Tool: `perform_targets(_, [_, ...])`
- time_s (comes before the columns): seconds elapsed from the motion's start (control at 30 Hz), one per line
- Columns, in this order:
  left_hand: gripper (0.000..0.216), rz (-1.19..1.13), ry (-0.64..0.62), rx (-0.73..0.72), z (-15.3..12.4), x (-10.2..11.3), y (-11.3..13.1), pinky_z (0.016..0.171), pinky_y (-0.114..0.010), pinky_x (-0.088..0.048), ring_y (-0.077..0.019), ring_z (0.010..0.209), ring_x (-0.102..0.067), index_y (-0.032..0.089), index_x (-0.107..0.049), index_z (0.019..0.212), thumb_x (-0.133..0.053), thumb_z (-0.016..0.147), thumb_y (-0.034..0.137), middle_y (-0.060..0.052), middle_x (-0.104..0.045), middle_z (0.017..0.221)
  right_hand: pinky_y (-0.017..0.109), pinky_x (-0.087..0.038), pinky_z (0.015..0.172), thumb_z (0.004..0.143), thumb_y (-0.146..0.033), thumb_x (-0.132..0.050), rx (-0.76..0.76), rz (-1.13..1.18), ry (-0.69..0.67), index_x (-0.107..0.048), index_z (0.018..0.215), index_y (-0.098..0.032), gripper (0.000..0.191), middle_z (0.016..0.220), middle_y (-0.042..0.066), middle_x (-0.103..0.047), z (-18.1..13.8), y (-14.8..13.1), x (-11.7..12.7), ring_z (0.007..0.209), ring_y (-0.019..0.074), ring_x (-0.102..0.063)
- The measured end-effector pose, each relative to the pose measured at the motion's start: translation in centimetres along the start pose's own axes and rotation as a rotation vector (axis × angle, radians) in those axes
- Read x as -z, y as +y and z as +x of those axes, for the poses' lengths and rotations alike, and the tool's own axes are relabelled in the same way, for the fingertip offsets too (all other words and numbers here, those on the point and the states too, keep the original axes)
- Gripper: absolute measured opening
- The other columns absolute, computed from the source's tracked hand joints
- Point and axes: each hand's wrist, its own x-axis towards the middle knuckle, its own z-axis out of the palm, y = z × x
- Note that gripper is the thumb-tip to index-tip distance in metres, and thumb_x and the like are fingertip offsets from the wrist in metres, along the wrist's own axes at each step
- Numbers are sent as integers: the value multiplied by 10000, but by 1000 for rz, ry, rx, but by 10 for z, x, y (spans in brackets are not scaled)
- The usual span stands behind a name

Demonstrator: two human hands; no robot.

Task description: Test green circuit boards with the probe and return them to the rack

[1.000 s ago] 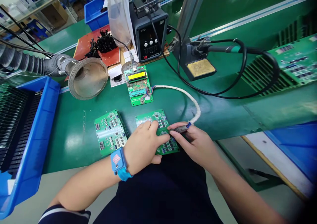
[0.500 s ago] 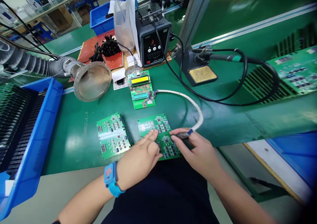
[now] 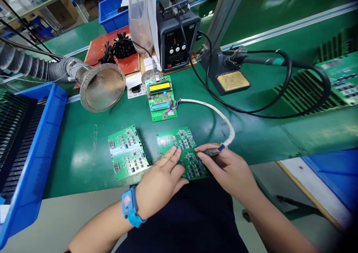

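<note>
A green circuit board (image 3: 192,168) lies at the bench's front edge. My left hand (image 3: 163,178), with a blue wrist strap (image 3: 129,204), rests across it, fingers stretched out and pressing its left part. Between the thumb and fingers of my right hand (image 3: 229,171) is a grey-wrapped probe (image 3: 211,152), its tip against or close to the board's right edge; the exact contact is hidden by my fingers. A white sleeved cable (image 3: 215,110) joins the probe to a small programmer board (image 3: 164,114) with a lit yellow display. Left of my hand sits a stack of similar boards (image 3: 129,152).
A blue bin (image 3: 53,145) of black slotted racks stands at the left, below a fume extraction hood (image 3: 103,85). Farther back are a soldering station (image 3: 179,40) and an iron holder with sponge (image 3: 233,81). The black iron cord (image 3: 251,113) loops across the right side.
A blue light now glows on the programmer board below its display. My left thumb has spread a little from the fingers. The view has shifted slightly; the probe stays at the board's edge.
</note>
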Motion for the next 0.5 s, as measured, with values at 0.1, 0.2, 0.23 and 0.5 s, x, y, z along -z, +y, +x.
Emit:
perform_targets(0.1, [198,1,8,17,0,0,0,1093,-418,-414,-274,1381,-337,138,-592,984,-663,887,296,-179,-468,1419,325,-551,734,872,-352,-558,10,-22,-13,-662,902,-220,171,888,54,-706,0,1,1,802,212,-670])
perform_targets(0.2, [192,12,6,26,0,-1,0,1095,-420,-413,-271,1383,-335,142,-595,968,-657,890,307,-175,-463,1424,322,-555,724,871,-357,-563,8,-14,1,-661,896,-222,169,882,54,-710,0,2,0,799,214,-676])
perform_targets(0.23, [193,14,9,26,0,-1,0,1092,-418,-416,-272,1381,-339,144,-596,961,-658,889,312,-173,-465,1423,317,-557,717,870,-355,-564,8,-7,6,-660,895,-222,165,878,52,-711,0,2,0,794,212,-677])
perform_targets(0.5, [267,49,65,47,-3,-9,3,1093,-396,-419,-259,1362,-382,137,-576,1080,-655,893,311,-156,-475,1420,339,-560,747,865,-350,-566,12,-9,18,-657,885,-227,154,865,51,-702,-1,2,-1,791,216,-671])
